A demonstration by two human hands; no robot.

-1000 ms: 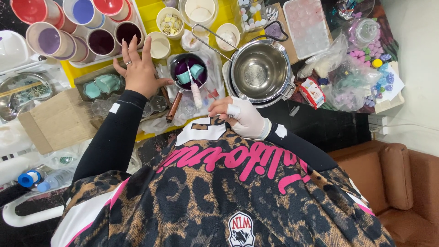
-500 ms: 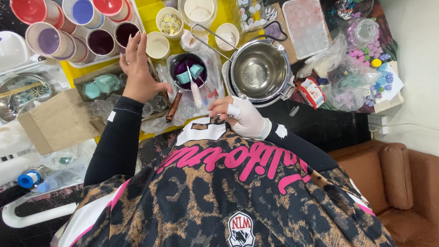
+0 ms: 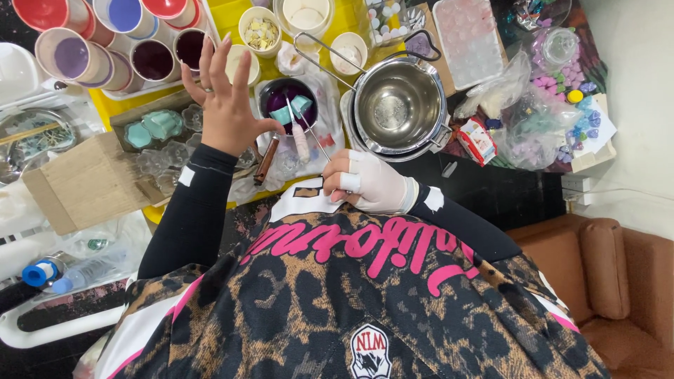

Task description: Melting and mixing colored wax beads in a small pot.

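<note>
The left hand (image 3: 226, 107) is bare and spread wide, fingers (image 3: 208, 57) pointing to 12 o'clock, holding nothing, over the yellow surface (image 3: 232, 20) with the teal shapes (image 3: 158, 126) at its 9 o'clock. The dark cup of purple stuff (image 3: 288, 104) sits just at its 3 o'clock. At 5 o'clock from the cup, the gloved right hand (image 3: 371, 184) pinches a thin stick (image 3: 312, 137) that leans into the cup, with the shiny metal pot (image 3: 399, 105) at its 12 o'clock.

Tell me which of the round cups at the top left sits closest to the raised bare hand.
The dark maroon cup, right beside the left hand's fingertips. The lilac, blue and red cups lie farther left.
</note>
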